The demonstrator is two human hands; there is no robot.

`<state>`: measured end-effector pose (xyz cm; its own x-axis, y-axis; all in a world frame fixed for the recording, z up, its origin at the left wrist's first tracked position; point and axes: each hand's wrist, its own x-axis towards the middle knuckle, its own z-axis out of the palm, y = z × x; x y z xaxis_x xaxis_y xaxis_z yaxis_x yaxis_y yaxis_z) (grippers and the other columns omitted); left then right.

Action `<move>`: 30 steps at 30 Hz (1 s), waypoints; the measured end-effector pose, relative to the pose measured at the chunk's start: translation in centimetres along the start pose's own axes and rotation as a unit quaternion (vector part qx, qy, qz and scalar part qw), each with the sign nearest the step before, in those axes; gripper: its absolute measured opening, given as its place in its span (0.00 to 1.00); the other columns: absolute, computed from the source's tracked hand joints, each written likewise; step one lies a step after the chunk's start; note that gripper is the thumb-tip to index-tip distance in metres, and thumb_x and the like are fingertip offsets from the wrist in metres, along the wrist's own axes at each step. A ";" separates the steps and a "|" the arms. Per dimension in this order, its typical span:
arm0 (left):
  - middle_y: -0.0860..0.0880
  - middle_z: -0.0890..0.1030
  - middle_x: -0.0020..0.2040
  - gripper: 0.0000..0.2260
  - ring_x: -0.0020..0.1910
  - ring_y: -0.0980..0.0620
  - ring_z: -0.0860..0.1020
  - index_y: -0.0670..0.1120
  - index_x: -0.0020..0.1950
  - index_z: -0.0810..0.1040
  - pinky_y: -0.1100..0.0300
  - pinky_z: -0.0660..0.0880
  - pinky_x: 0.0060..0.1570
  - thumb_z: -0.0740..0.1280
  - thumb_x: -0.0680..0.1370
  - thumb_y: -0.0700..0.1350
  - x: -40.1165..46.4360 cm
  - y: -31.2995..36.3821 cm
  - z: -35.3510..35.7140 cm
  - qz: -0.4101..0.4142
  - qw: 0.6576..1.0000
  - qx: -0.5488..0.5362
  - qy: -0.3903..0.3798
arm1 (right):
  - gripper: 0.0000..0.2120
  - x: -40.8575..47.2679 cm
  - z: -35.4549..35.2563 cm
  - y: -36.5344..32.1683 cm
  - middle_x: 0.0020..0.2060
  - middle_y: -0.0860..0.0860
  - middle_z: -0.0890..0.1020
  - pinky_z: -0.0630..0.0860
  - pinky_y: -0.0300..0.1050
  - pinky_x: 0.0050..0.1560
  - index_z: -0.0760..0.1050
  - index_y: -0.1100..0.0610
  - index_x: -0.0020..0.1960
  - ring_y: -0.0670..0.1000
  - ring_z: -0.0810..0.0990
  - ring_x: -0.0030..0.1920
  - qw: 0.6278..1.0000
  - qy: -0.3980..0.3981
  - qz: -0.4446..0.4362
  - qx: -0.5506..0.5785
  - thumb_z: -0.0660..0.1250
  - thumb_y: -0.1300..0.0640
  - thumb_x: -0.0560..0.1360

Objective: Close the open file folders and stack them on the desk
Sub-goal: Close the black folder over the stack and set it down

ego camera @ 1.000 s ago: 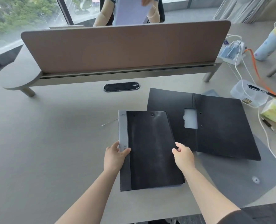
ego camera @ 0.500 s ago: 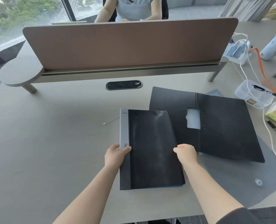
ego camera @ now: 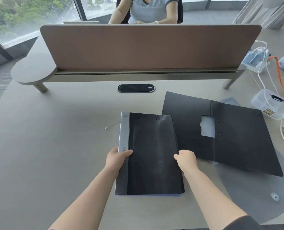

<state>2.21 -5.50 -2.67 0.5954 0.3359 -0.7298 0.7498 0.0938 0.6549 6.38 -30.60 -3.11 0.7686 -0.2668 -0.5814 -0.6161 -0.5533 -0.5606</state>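
Step in hand, by the look of it: closed black folder [ego camera: 152, 153] with grey spine strip held flat on table [ego camera: 55, 146]. Left hand [ego camera: 117, 157] grips spine edge; right hand [ego camera: 187, 159] fingers curl on opposite edge. Open black folder [ego camera: 234, 140] lies just right, partly under. Next move likely: release, shut open folder, stack. Spine print and barcode label too small to read.

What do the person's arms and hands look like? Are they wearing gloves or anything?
No gloves. Both the left hand and the right hand are bare, and no rings, watch or bracelet show on them. The forearms are bare too. A dark sleeve shows only at the bottom edge, high on the right arm. No sleeve shows on the left arm in this view.
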 end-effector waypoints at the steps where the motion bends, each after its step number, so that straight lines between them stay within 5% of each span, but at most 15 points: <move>1: 0.43 0.84 0.49 0.15 0.48 0.42 0.83 0.44 0.54 0.79 0.46 0.81 0.52 0.77 0.71 0.45 0.2 0.0 -0.8 -0.001 1.000 -0.004 0.005 | 0.23 -0.1 0.6 -0.3 0.30 0.51 0.56 0.47 0.47 0.36 0.50 0.51 0.31 0.52 0.53 0.34 1.000 -0.004 -0.009 0.003 0.63 0.69 0.68; 13: 0.44 0.85 0.48 0.13 0.42 0.46 0.84 0.45 0.54 0.80 0.56 0.78 0.38 0.76 0.72 0.44 1.9 0.1 -11.3 -0.013 0.999 -0.029 0.025 | 0.21 -2.2 8.9 -5.6 0.29 0.49 0.54 0.48 0.45 0.34 0.50 0.52 0.32 0.50 0.51 0.31 0.997 -0.069 -0.044 -0.015 0.60 0.69 0.68; 24: 0.45 0.86 0.49 0.12 0.42 0.47 0.84 0.44 0.55 0.82 0.58 0.78 0.36 0.76 0.72 0.43 3.1 -0.3 -16.6 0.003 0.999 -0.020 0.035 | 0.20 -3.7 13.6 -8.2 0.29 0.49 0.54 0.47 0.47 0.35 0.50 0.52 0.32 0.52 0.52 0.33 0.992 -0.067 -0.058 -0.091 0.61 0.67 0.67; 30: 0.47 0.85 0.49 0.14 0.44 0.48 0.84 0.47 0.57 0.81 0.57 0.79 0.38 0.76 0.72 0.46 3.2 -1.1 -16.5 0.041 0.997 0.009 0.059 | 0.15 -4.2 14.0 -8.5 0.29 0.49 0.62 0.53 0.44 0.28 0.57 0.54 0.33 0.51 0.59 0.29 0.982 -0.030 -0.065 -0.173 0.63 0.61 0.71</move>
<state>-1.45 10.93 -2.50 0.6179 0.4494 -0.6452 0.7054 0.0456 0.7073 5.97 -13.74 -4.15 0.8186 -0.1346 -0.5583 -0.4101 -0.8177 -0.4041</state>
